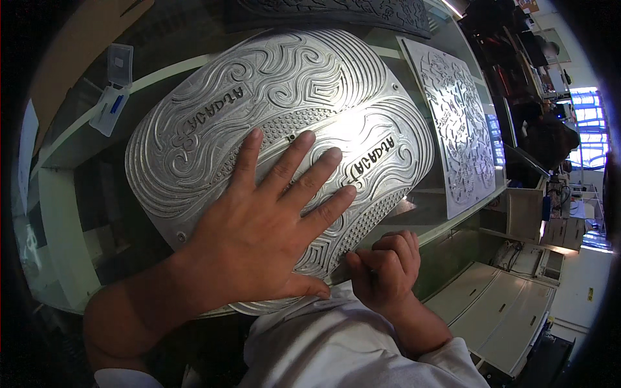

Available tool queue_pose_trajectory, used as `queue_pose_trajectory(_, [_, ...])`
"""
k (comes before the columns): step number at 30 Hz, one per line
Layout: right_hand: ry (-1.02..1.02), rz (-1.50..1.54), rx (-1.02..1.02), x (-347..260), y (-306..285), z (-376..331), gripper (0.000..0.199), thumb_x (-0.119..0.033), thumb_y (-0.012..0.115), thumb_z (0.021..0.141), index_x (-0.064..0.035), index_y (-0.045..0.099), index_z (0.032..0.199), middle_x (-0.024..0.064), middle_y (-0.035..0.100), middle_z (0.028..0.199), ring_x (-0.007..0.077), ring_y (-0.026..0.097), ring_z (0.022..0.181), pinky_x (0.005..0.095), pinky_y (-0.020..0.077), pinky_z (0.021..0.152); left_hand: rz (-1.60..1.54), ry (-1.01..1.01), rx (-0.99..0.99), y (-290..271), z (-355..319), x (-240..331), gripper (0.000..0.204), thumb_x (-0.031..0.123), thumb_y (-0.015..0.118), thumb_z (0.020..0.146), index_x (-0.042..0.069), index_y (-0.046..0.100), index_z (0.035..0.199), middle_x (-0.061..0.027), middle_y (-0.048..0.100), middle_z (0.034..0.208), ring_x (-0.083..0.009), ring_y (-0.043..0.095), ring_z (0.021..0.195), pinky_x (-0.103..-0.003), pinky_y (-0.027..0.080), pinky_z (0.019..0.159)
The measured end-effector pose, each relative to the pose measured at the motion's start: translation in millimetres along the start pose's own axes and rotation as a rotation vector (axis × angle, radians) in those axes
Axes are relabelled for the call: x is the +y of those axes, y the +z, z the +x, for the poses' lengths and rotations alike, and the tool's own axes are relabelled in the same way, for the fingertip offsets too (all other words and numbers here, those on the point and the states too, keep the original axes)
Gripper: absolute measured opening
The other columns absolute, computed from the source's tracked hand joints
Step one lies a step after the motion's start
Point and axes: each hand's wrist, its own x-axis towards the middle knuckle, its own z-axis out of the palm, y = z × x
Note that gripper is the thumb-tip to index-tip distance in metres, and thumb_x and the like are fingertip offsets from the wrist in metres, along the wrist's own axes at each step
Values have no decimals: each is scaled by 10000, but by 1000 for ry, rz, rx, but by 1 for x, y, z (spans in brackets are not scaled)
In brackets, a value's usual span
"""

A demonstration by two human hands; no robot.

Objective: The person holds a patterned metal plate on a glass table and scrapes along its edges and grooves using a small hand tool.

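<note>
There are two hands (pixel 259 223) (pixel 391 266); one engraved plate (pixel 301 71) centrally; two patterned panels (pixel 349 14) (pixel 460 126), at twelve and two o'clock; one clear case (pixel 108 108) at ten o'clock.

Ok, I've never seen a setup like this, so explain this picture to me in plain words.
There's no machine here, just a person's two bare hands. The single picture comes from a wide camera worn on the head, looking down, so straight edges bend near its rim. The left hand is spread palm down over a large silvery metal plate with raised swirls. The right hand is curled near the plate's edge; whether it touches is unclear. Neither shows anything clearly held. The plate lies on a glass tabletop, with a pale patterned panel to its right.
</note>
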Motion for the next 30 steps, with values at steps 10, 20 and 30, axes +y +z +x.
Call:
queue_pose_trajectory(10, [-29,28,38,4,3,-3,274,-115,810,668,-113,571,802,21,486,700,200,482,592,352,303,533,6,-3,-10,-1,0,1,1038,838,510,685,161,399,1464,-216,174,1574,-454,100,1455,-735,63,1079])
queue_pose_trajectory(20, [1,45,-34,1,-3,2,247,-101,777,702,-82,548,791,59,482,689,238,475,587,377,325,546,0,-4,-18,-1,-1,1,1030,830,512,696,154,395,1465,-217,176,1572,-454,104,1454,-731,59,1083])
queue_pose_trajectory(30, [44,42,-40,-2,-3,3,251,-108,785,692,-98,547,775,45,458,675,227,460,574,368,293,535,-16,-5,-17,-2,0,1,1028,828,520,696,161,392,1468,-209,174,1574,-447,96,1457,-729,53,1086])
